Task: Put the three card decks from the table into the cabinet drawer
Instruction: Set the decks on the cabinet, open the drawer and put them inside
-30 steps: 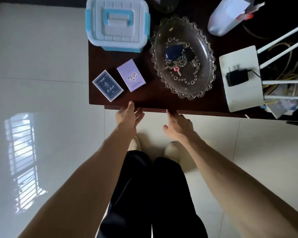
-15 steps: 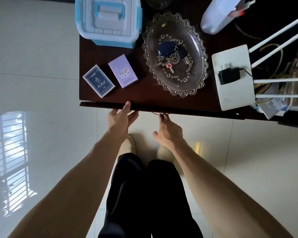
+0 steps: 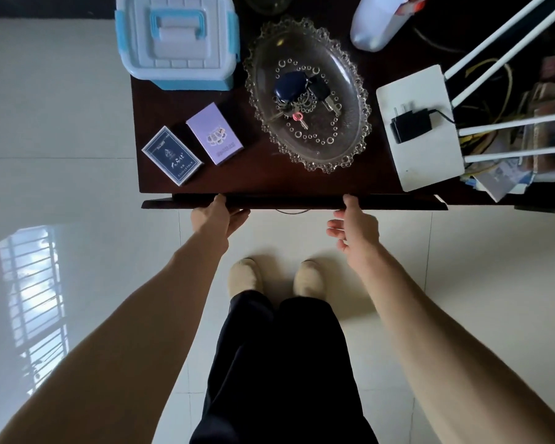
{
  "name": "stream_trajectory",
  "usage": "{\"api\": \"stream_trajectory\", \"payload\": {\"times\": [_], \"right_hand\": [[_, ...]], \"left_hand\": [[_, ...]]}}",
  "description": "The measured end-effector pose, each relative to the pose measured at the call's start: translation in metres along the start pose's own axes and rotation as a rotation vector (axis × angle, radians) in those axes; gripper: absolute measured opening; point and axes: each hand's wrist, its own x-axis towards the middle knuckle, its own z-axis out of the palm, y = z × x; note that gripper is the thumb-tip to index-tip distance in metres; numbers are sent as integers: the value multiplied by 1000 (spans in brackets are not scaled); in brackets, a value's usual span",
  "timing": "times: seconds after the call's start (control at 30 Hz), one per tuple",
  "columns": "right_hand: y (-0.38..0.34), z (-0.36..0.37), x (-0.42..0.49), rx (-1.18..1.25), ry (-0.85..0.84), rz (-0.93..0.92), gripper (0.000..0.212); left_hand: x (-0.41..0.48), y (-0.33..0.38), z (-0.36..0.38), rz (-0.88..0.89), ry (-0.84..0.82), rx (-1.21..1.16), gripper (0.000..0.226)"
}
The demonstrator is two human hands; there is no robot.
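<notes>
Only two card decks showed on the dark table (image 3: 302,184): a navy deck (image 3: 172,155) and a lilac deck (image 3: 214,133), side by side, long axes slanting from near-right to far-left. Below the table edge the drawer front (image 3: 285,202) stuck out slightly. The left hand (image 3: 217,216) gripped it; the right hand (image 3: 354,224) was open, thumb touching it.

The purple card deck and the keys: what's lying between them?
Only the beaded rim of the glass dish and bare dark tabletop, seen in the head view.
</notes>
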Motion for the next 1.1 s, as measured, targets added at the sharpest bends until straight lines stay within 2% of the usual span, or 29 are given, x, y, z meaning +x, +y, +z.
{"api": "stream_trajectory", "payload": {"times": [0.13,0.23,0.33,0.47,0.73,1.1], "right_hand": [[-17,-14,10,-2,-46,81,57],[-7,-19,11,43,-90,61,49],[-5,-22,15,63,-38,60,42],[-16,-21,24,27,20,73,44],[-18,-27,24,3,3,112,39],[22,-35,12,31,52,148,39]], "left_hand": [[-1,5,2,-27,20,59,10],[-1,10,1,-40,16,100,10],[0,12,0,-46,-5,148,12],[3,11,-2,-22,-26,161,12],[0,8,-5,-5,-23,137,6],[-13,-22,-26,-88,9,156,20]]}}
